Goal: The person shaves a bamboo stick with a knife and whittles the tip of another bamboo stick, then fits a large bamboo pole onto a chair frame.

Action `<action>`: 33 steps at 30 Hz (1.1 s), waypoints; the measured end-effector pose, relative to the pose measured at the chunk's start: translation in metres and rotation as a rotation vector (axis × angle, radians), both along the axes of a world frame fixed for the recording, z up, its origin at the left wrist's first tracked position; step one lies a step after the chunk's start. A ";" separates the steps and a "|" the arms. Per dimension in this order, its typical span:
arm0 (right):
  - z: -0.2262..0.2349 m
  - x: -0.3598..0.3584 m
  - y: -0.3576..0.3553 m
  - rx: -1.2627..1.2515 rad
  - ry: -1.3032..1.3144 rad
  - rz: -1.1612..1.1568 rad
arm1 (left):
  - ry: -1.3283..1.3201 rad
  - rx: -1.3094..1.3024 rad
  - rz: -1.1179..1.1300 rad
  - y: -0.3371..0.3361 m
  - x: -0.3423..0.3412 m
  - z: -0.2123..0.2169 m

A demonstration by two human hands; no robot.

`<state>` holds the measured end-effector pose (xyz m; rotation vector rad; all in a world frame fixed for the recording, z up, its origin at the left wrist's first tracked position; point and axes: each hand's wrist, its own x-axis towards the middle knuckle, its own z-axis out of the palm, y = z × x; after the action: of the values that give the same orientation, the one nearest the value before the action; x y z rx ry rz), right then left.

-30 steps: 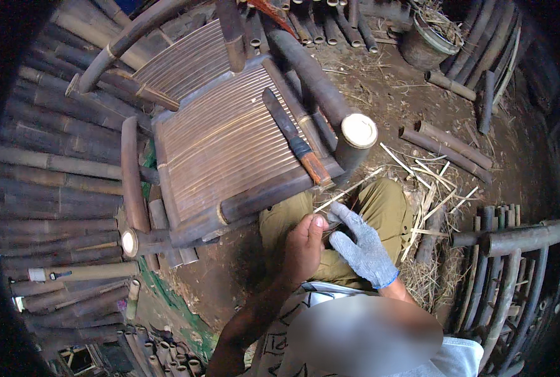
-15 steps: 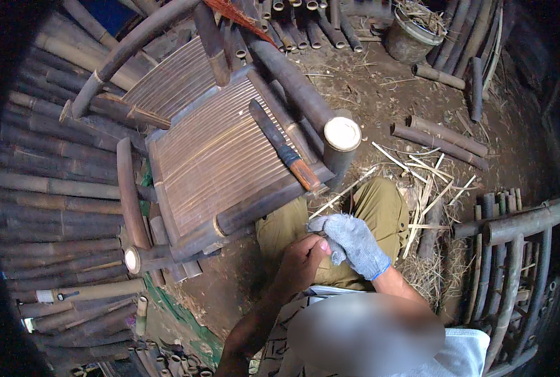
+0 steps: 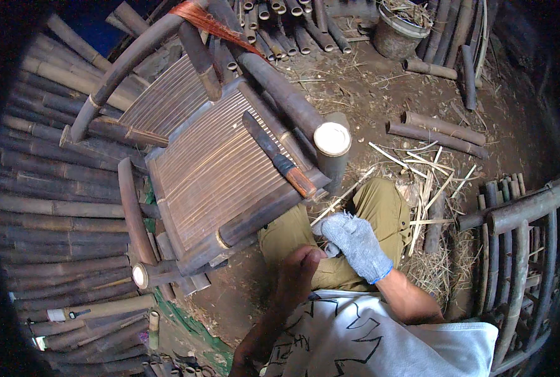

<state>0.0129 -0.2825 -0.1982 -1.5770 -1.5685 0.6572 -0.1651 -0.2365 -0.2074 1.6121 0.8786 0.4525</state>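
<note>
My two hands over my lap, with a pale strip just ahead.
My left hand (image 3: 300, 271), bare, and my right hand (image 3: 354, 242), gloved in grey: both curled, close together; whether either pinches the pale strip (image 3: 344, 196), I cannot tell. Ahead and left of them: knife (image 3: 272, 147), wooden-handled, lying on a bamboo chair (image 3: 198, 166). Right of them: scattered slivers (image 3: 429, 188).
</note>
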 end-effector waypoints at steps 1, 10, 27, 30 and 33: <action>0.002 0.001 -0.001 -0.157 0.151 0.000 | 0.018 -0.025 0.063 -0.001 0.000 0.001; 0.018 0.006 0.003 -0.207 1.002 -0.117 | 0.006 0.095 0.251 0.000 -0.008 0.013; 0.010 -0.033 -0.009 -0.095 0.592 -0.187 | -0.172 0.378 0.413 -0.011 0.004 -0.016; 0.015 -0.021 0.001 0.005 0.069 -0.063 | -0.104 0.298 0.322 -0.013 0.000 -0.019; 0.018 -0.013 0.004 0.084 -0.126 0.026 | -0.046 0.237 0.242 -0.007 -0.001 -0.011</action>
<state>0.0003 -0.2780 -0.1805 -1.5638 -1.6893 0.5072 -0.1661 -0.2431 -0.2185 1.7077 1.0202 0.7857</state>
